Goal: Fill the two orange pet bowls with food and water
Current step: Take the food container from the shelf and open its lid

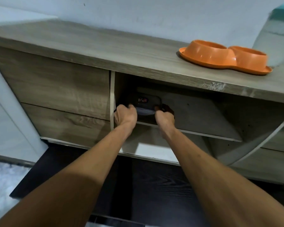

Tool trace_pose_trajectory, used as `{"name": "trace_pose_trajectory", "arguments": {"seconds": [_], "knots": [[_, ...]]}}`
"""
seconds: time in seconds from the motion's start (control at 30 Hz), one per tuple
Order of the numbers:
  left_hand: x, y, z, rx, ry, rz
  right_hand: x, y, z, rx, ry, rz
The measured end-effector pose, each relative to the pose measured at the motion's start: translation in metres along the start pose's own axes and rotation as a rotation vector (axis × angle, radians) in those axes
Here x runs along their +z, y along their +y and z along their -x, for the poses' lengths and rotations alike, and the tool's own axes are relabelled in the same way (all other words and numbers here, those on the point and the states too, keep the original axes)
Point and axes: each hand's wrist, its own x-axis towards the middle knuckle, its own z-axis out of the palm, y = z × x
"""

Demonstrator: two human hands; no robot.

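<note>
The orange double pet bowl (225, 57) stands on the right part of the wooden cabinet top (105, 46); its insides are hidden from this angle. Below, in the open shelf compartment, sits a dark container with a grey lid and a red label (147, 102). My left hand (125, 114) grips its left side and my right hand (164, 116) grips its right side. Both arms reach forward into the shelf. A brown shape lies just right of my right hand, unclear what it is.
A large clear water jug with a teal cap (275, 35) stands at the far right behind the bowl. Closed wooden drawer fronts (59, 95) lie left of the compartment. The shelf board (203, 117) extends right. Dark floor lies below, a white door at left.
</note>
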Motion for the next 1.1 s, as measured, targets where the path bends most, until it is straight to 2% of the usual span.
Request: {"name": "trace_pose_trajectory", "arguments": {"seconds": [0.17, 0.37, 0.5, 0.67, 0.87, 1.1], "knots": [[-0.013, 0.002, 0.018, -0.059, 0.022, 0.037, -0.017, 0.001, 0.03, 0.089, 0.009, -0.058], [-0.058, 0.02, 0.082, -0.176, 0.045, -0.016, -0.042, -0.018, 0.096, 0.167, -0.005, -0.049], [-0.092, 0.052, 0.129, -0.23, 0.048, -0.037, -0.071, -0.056, 0.147, 0.236, -0.018, -0.033], [-0.132, 0.107, 0.187, -0.254, 0.067, -0.058, -0.108, -0.116, 0.192, 0.23, -0.032, -0.065], [-0.156, 0.172, 0.201, -0.191, 0.113, -0.054, -0.126, -0.19, 0.202, 0.177, -0.06, -0.066], [-0.152, 0.23, 0.15, -0.07, 0.151, -0.022, -0.118, -0.255, 0.161, 0.088, -0.065, -0.101]]}}
